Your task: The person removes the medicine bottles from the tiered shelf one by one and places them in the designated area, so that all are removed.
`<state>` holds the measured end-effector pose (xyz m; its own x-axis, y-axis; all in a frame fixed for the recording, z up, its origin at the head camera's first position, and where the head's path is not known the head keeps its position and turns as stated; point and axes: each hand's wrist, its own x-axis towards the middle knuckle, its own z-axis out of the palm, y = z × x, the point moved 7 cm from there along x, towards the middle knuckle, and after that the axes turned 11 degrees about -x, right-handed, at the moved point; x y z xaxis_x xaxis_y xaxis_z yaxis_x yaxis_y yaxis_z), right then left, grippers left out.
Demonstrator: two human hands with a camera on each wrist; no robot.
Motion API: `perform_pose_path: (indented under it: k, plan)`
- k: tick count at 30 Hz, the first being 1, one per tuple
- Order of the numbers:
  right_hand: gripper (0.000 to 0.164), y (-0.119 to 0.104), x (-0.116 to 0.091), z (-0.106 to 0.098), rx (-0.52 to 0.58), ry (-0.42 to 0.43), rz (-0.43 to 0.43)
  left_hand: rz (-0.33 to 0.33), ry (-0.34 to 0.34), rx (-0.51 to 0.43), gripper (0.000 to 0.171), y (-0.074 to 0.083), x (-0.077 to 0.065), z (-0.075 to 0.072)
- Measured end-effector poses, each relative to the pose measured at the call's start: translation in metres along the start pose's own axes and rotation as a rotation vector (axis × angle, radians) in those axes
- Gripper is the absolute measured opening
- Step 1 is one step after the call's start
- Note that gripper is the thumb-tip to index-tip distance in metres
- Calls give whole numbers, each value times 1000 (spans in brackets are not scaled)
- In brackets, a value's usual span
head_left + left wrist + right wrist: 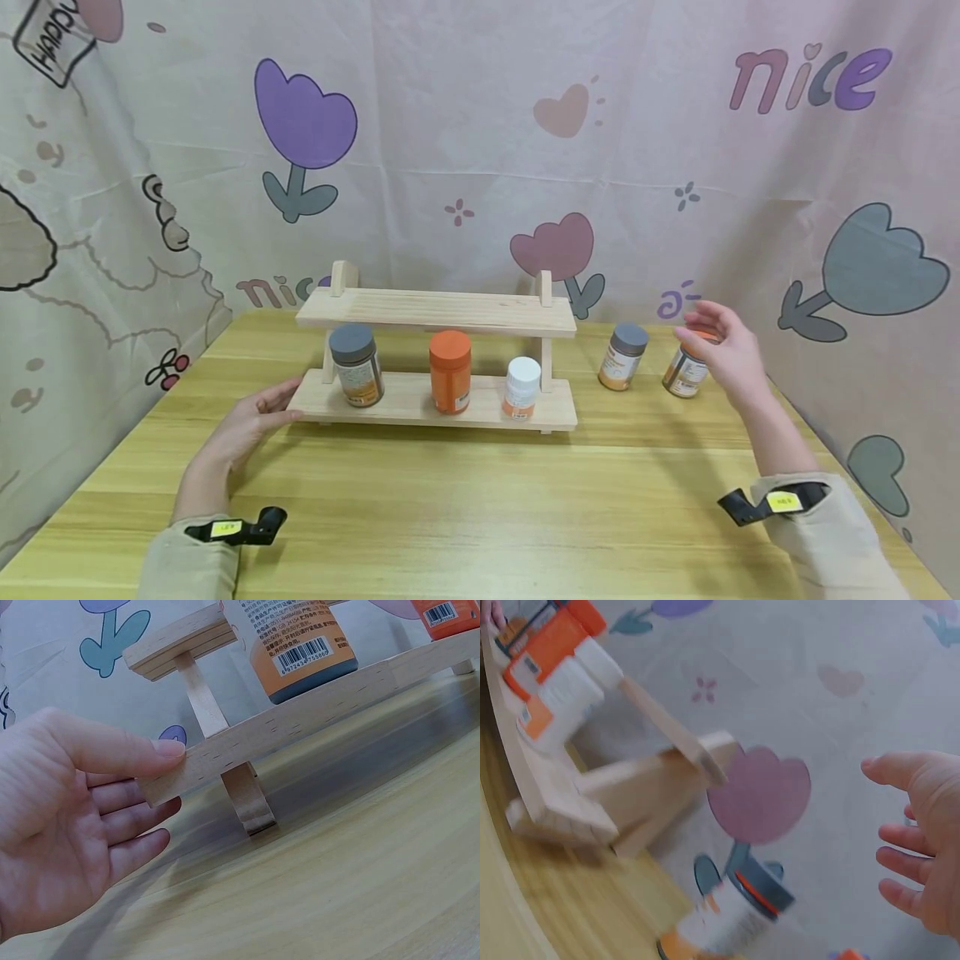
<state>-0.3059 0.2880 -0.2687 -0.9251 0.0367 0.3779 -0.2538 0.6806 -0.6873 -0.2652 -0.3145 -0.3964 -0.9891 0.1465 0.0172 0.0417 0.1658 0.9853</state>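
Observation:
My left hand [247,423] pinches the left end of the lower board of a two-tier wooden shelf [435,310]. In the left wrist view the thumb lies on the board's end, with the other fingers beneath. On that lower board stand a grey-lidded bottle [357,367], an orange bottle [450,373] and a small white bottle [522,388]. To the right, my right hand [726,350] hovers about an orange-capped bottle [686,373], overlapping its cap. The right wrist view shows this hand with fingers spread, nothing between them. Another grey-lidded bottle [622,358] stands left of it.
Everything stands on a wood-grain table [480,508]. Behind it hangs a light printed cloth [450,125] with flowers and lettering, and more cloth borders both sides. The shelf's upper board has upright end pieces [545,288].

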Motion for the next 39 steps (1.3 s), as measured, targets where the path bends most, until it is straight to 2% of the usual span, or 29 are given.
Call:
perform_pose_path:
  k: [7,16,27,33,39]
  plan:
    - [60,-36,-3,25,65,-77,-76,-7,5,16,72,0,0,0]
    - [57,-63,-6,68,124,-225,-121,14,-21,-31,69,-1,1,0]
    - [59,-79,-15,122,193,-359,-199,10,-23,-17,69,0,3,0]
    - [59,-84,-23,143,244,-418,-228,15,-21,-12,70,0,2,0]
    - [61,-85,-30,160,229,-447,-230,11,-17,-11,70,1,1,0]
